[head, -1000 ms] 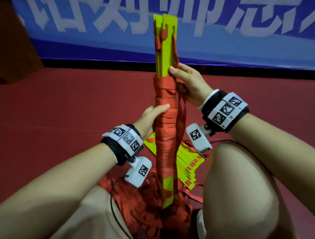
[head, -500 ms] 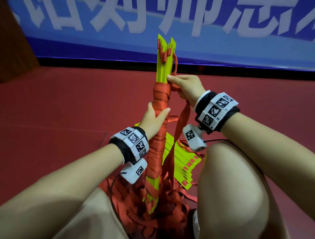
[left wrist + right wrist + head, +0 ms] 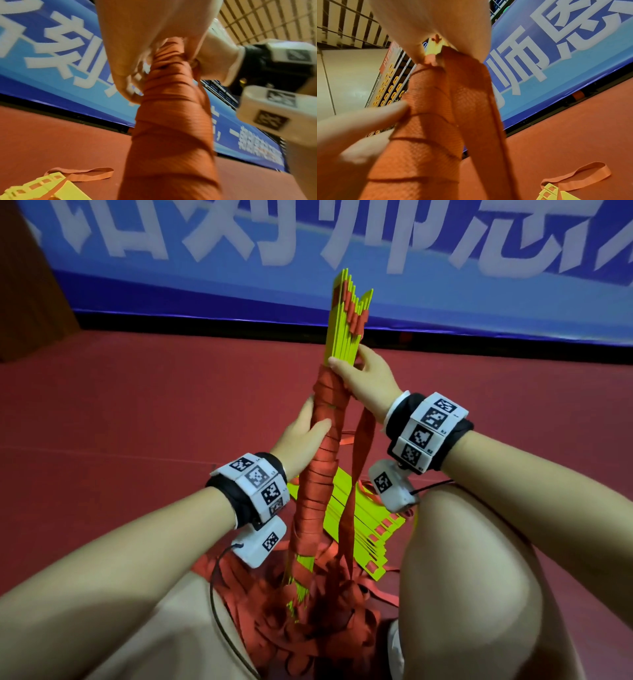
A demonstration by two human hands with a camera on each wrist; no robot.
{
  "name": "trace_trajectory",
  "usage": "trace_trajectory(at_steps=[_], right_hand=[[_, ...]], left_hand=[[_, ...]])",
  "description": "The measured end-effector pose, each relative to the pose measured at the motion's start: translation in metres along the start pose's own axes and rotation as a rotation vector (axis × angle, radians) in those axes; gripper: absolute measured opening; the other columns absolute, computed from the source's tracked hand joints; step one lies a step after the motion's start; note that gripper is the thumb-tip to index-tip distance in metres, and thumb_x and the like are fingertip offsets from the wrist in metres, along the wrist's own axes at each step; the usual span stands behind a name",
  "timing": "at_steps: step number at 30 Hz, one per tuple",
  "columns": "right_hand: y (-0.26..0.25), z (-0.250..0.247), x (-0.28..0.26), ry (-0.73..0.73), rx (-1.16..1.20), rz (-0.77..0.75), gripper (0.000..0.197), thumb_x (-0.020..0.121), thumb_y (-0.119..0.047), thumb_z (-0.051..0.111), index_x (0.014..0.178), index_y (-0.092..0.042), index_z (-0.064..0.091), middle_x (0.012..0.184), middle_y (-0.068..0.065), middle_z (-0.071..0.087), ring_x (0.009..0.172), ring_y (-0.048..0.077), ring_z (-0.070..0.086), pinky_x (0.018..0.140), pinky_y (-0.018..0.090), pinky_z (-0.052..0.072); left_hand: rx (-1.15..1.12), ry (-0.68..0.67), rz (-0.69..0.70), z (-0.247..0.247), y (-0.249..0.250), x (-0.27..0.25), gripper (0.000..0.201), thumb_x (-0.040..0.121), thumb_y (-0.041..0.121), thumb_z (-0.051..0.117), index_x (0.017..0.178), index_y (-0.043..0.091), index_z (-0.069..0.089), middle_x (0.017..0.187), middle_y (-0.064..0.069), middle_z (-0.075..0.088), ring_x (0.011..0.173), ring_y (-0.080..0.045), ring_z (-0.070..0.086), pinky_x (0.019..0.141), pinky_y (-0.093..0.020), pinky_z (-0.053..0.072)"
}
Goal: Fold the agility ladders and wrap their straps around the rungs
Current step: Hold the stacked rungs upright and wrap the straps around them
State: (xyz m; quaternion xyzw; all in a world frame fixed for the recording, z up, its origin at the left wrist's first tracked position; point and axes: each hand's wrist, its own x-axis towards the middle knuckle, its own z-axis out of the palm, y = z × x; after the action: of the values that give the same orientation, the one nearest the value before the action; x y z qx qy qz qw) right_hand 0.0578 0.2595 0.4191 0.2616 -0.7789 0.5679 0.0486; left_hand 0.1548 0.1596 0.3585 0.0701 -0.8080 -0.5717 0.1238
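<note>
Red sports flooring (image 3: 137,412) runs to the far side, where a blue banner (image 3: 205,278) with large white characters stands along a dark base strip. Nearest in the head view are the person's bare knees, with a heap of loose red webbing (image 3: 308,628) on the floor between them. A second folded ladder (image 3: 363,529) of yellow-green rungs lies flat on the floor just right of centre, not yet wrapped.

Rising upright from the heap is the bundle of rungs (image 3: 346,316), stacked face to face, its yellow-green top fanning slightly and bare at the far end. Red strap (image 3: 318,474) is wound in overlapping turns round most of its length, up to the right hand. A free tail of strap (image 3: 359,446) hangs down just right of the bundle.

The left hand (image 3: 301,436) grasps the wrapped middle, fingers curled round it, thumb across the near face. The right hand (image 3: 366,378) is clenched round the top of the winding, pinching strap against the rungs.

By the look of it, the rungs are stiff, light plastic slats that will slide and splay unless squeezed across the stack; the webbing is soft, limp and slightly grippy. Best hold is across the wrapped section, keeping the tail taut so the turns do not slacken
</note>
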Motion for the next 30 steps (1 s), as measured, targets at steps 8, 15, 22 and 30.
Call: trace_trajectory(at_steps=[8, 15, 22, 30], right_hand=[[-0.020, -0.002, -0.013, -0.166, 0.338, -0.081, 0.016, 0.095, -0.015, 0.058, 0.110, -0.013, 0.059, 0.078, -0.006, 0.058, 0.058, 0.001, 0.047, 0.048, 0.014, 0.032], [-0.010, -0.005, -0.004, -0.178, 0.176, 0.123, 0.019, 0.093, -0.036, 0.061, 0.083, -0.020, 0.065, 0.058, -0.004, 0.044, 0.041, 0.008, 0.039, 0.040, 0.018, 0.030], [0.009, -0.001, 0.002, -0.145, 0.049, 0.374, 0.020, 0.092, -0.026, 0.061, 0.079, -0.012, 0.057, 0.058, 0.005, 0.046, 0.039, 0.011, 0.037, 0.042, 0.021, 0.031], [0.012, 0.025, -0.003, -0.013, -0.069, 0.324, 0.061, 0.071, -0.067, 0.062, 0.100, -0.013, 0.068, 0.081, -0.002, 0.065, 0.076, 0.018, 0.063, 0.071, 0.029, 0.049]], left_hand=[[-0.354, -0.104, 0.016, -0.025, 0.000, 0.000, 0.027, 0.068, 0.026, 0.069, 0.092, 0.021, 0.056, 0.068, 0.012, 0.066, 0.063, 0.000, 0.060, 0.065, -0.020, 0.049], [-0.170, 0.065, 0.017, -0.021, -0.006, 0.004, 0.041, 0.074, 0.036, 0.077, 0.107, 0.020, 0.059, 0.094, 0.005, 0.066, 0.082, -0.006, 0.062, 0.080, -0.029, 0.049], [0.356, 0.121, 0.019, -0.008, -0.014, 0.004, 0.090, 0.092, 0.039, 0.062, 0.156, 0.024, 0.000, 0.135, -0.019, 0.054, 0.120, -0.035, 0.054, 0.094, -0.033, 0.042], [0.538, 0.137, 0.017, 0.013, -0.009, -0.004, 0.060, 0.106, 0.032, 0.025, 0.155, 0.023, -0.008, 0.110, -0.032, 0.061, 0.098, -0.045, 0.059, 0.083, -0.044, 0.042]])
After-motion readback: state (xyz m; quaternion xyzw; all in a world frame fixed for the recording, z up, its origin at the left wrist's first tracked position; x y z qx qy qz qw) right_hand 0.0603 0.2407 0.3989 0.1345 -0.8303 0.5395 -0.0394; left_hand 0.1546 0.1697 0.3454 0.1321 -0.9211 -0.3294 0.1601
